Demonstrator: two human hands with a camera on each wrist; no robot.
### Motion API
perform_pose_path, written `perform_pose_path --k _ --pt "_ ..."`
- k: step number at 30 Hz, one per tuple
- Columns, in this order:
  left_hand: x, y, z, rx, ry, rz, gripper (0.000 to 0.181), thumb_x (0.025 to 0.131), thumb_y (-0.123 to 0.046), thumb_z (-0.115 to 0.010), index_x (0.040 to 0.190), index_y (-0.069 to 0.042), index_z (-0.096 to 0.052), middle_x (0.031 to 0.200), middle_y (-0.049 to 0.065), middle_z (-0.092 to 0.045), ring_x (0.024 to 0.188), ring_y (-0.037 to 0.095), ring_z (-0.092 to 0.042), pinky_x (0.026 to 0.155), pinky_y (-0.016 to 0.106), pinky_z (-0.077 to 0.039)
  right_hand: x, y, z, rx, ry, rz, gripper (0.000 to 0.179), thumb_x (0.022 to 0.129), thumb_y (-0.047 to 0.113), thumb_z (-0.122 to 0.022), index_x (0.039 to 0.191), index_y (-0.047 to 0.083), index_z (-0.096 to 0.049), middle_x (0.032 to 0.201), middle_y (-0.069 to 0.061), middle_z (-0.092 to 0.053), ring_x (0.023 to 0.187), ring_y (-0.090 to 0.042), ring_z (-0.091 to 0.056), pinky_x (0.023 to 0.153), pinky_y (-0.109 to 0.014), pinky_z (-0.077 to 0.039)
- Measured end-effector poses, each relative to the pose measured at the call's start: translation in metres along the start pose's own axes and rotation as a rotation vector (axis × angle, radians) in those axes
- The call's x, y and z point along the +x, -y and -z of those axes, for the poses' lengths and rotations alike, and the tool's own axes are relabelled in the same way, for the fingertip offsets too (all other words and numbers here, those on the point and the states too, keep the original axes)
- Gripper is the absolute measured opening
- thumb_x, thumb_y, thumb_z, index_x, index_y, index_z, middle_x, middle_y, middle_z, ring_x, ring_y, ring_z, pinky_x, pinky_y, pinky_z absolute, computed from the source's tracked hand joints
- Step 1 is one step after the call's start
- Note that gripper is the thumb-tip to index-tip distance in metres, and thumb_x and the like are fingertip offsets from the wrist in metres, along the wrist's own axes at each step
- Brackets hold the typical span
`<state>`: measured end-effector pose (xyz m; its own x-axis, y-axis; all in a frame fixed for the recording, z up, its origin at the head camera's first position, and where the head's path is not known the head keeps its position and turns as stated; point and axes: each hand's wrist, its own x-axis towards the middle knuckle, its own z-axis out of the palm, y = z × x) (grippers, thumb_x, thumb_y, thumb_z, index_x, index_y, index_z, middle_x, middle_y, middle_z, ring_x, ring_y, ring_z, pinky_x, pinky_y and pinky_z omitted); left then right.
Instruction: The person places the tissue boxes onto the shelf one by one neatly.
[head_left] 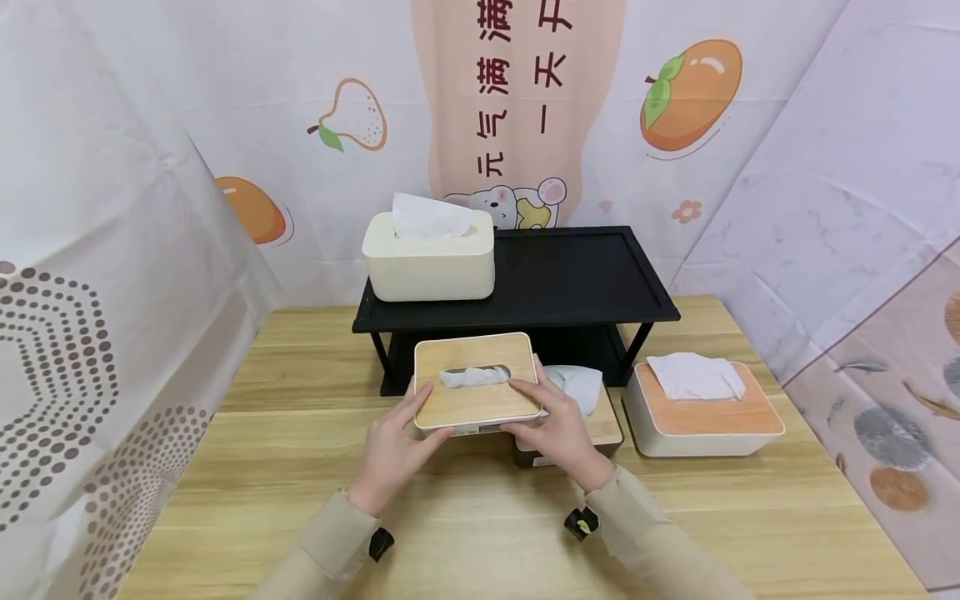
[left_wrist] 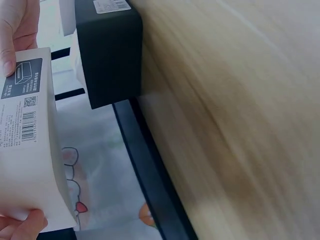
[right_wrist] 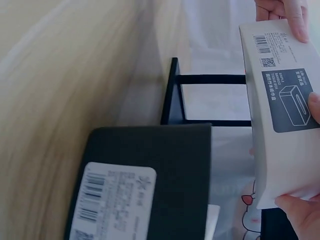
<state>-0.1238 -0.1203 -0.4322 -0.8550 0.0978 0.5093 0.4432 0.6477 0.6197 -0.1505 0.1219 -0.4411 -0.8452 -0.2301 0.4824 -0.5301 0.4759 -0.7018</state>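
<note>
A white tissue box with a light wooden lid (head_left: pixel 465 408) is held up in front of the black shelf, its lid tilted toward me. Tissue (head_left: pixel 474 377) shows in the lid's oval slot. My left hand (head_left: pixel 392 457) grips the box at its left end, and my right hand (head_left: pixel 558 429) grips the right end. Thumbs and fingers press its lid and front side. The right wrist view shows a printed grey label (right_wrist: pixel 290 100) with a box drawing on the white side (right_wrist: pixel 280 160). Behind my right hand stands a dark tissue box (right_wrist: pixel 185 170) with a wooden lid, partly hidden.
On the left of the black two-tier shelf (head_left: pixel 562 267) sits a cream tissue box (head_left: pixel 431 275) with a tissue sticking out. To the right on the wooden table (head_left: pixel 300 467) stands a white tissue box (head_left: pixel 705 442) with an orange-brown lid. A printed cloth (head_left: pixel 225 83) hangs behind.
</note>
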Motion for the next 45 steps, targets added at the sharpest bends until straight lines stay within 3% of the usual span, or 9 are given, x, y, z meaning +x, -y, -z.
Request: perform_pose_path --k 7,12,15,18,26,32,36,39,45 --pt "0.007 -0.008 0.003 -0.001 -0.021 -0.051 0.068 0.067 -0.019 -0.086 0.125 0.002 -0.06 0.125 0.025 -0.056 0.098 0.033 -0.066 0.067 0.032 -0.057 0.001 0.006 0.01 0.033 -0.015 -0.002 0.06 0.064 0.005 -0.086 0.12 0.006 -0.064 0.15 -0.023 -0.029 0.138 -0.036 -0.031 0.098 -0.045 -0.045" --pt "0.011 -0.022 0.006 -0.015 -0.005 -0.038 0.068 0.068 -0.022 -0.086 0.127 -0.001 -0.059 0.131 0.026 -0.051 0.073 0.023 -0.07 0.049 0.017 -0.048 0.002 0.011 0.021 0.007 -0.052 0.025 0.062 0.061 0.005 -0.087 0.119 0.006 -0.065 0.151 -0.023 -0.029 0.136 -0.036 -0.035 0.1 -0.019 -0.039" --pt "0.015 -0.029 0.007 -0.027 0.004 -0.049 0.068 0.069 -0.023 -0.085 0.128 -0.002 -0.059 0.134 0.028 -0.046 0.084 0.027 -0.07 0.048 0.015 -0.047 0.004 0.012 0.028 0.002 -0.074 0.047 0.063 0.059 0.004 -0.088 0.118 0.004 -0.066 0.15 -0.022 -0.029 0.135 -0.038 -0.036 0.1 -0.008 -0.032" --pt "0.02 -0.035 0.006 -0.018 0.003 -0.091 0.067 0.069 -0.024 -0.085 0.127 -0.002 -0.059 0.134 0.028 -0.046 0.101 0.031 -0.065 0.056 0.019 -0.053 0.005 0.013 0.038 0.025 -0.087 0.082 0.063 0.058 0.0 -0.088 0.117 0.001 -0.065 0.149 -0.026 -0.029 0.135 -0.041 -0.034 0.098 -0.006 -0.033" --pt "0.038 -0.051 0.003 -0.033 0.027 -0.177 0.063 0.073 -0.024 -0.082 0.126 0.0 -0.059 0.133 0.03 -0.047 0.118 0.034 -0.055 0.065 0.027 -0.057 0.008 0.012 0.062 -0.026 -0.132 0.137 0.066 0.055 -0.004 -0.088 0.117 -0.001 -0.065 0.148 -0.027 -0.032 0.135 -0.04 -0.035 0.1 -0.007 -0.033" --pt "0.055 -0.063 0.001 -0.05 0.038 -0.243 0.06 0.075 -0.021 -0.081 0.126 0.002 -0.059 0.132 0.03 -0.049 0.123 0.035 -0.05 0.063 0.024 -0.056 0.014 0.013 0.077 -0.018 -0.176 0.168 0.066 0.054 -0.01 -0.086 0.116 -0.005 -0.064 0.148 -0.028 -0.03 0.132 -0.043 -0.036 0.094 -0.007 -0.038" --pt "0.065 -0.069 -0.004 -0.045 0.025 -0.277 0.06 0.075 -0.021 -0.081 0.126 0.003 -0.059 0.132 0.03 -0.049 0.125 0.034 -0.049 0.078 0.031 -0.056 0.02 0.011 0.086 0.009 -0.2 0.159 0.064 0.054 -0.013 -0.085 0.114 -0.007 -0.064 0.149 -0.026 -0.03 0.132 -0.042 -0.037 0.087 -0.005 -0.042" --pt "0.072 -0.071 -0.012 -0.043 0.015 -0.285 0.06 0.074 -0.021 -0.082 0.125 0.003 -0.059 0.132 0.03 -0.048 0.124 0.033 -0.049 0.087 0.036 -0.053 0.024 0.005 0.09 0.053 -0.219 0.164 0.064 0.053 -0.016 -0.084 0.113 -0.01 -0.063 0.148 -0.027 -0.032 0.132 -0.044 -0.035 0.085 -0.006 -0.043" --pt "0.083 -0.072 -0.026 -0.043 0.012 -0.285 0.059 0.075 -0.021 -0.081 0.125 0.003 -0.059 0.132 0.03 -0.048 0.123 0.034 -0.051 0.086 0.036 -0.053 0.029 -0.006 0.095 0.071 -0.227 0.119 0.062 0.057 -0.019 -0.08 0.116 -0.011 -0.061 0.143 -0.03 -0.038 0.137 -0.042 -0.028 0.088 -0.005 -0.042"
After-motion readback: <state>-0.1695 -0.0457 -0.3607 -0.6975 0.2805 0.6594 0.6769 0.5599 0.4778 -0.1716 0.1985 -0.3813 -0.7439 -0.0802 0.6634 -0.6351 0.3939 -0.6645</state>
